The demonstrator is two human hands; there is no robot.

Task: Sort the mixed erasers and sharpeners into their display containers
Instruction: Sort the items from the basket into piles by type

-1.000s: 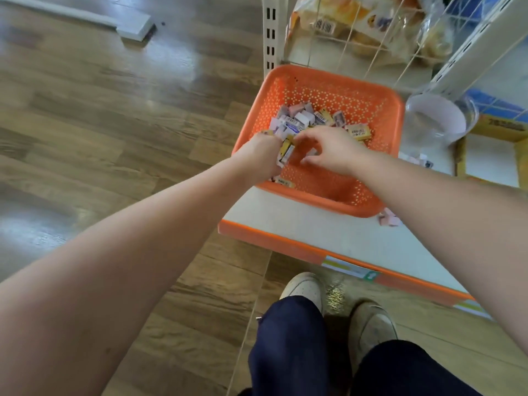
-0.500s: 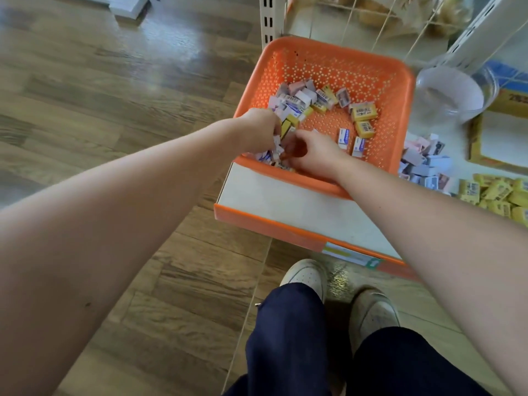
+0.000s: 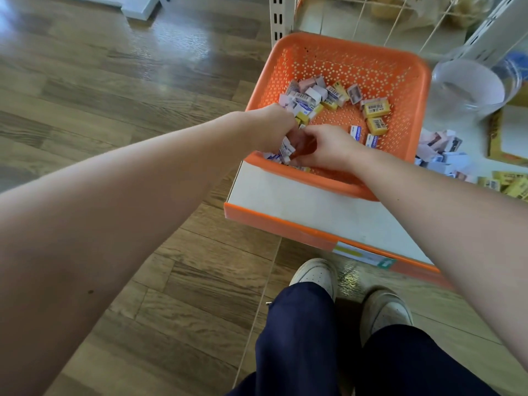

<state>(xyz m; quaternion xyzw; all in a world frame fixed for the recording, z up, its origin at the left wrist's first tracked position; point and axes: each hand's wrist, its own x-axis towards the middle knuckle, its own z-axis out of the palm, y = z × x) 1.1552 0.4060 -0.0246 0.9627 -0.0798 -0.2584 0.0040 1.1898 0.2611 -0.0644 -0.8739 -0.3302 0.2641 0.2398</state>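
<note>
An orange perforated basket (image 3: pixel 380 57) stands on the white shelf and holds several small boxed erasers and sharpeners, white-and-purple ones (image 3: pixel 307 95) at its left and yellow ones (image 3: pixel 376 108) toward the right. My left hand (image 3: pixel 275 127) is curled in the basket's near left corner and grips a bunch of small white boxes (image 3: pixel 286 148). My right hand (image 3: pixel 328 148) is beside it, fingers curled down into the same pile; what it holds is hidden.
On the shelf (image 3: pixel 300 207) right of the basket lie a heap of white and pink boxes (image 3: pixel 443 155) and a heap of yellow boxes (image 3: pixel 511 184). A clear plastic tub (image 3: pixel 471 87) stands behind them. Wire racks rise at the back.
Both hands have drawn from the basket's middle to its near left corner. My left hand has gathered a bunch of white boxes.
</note>
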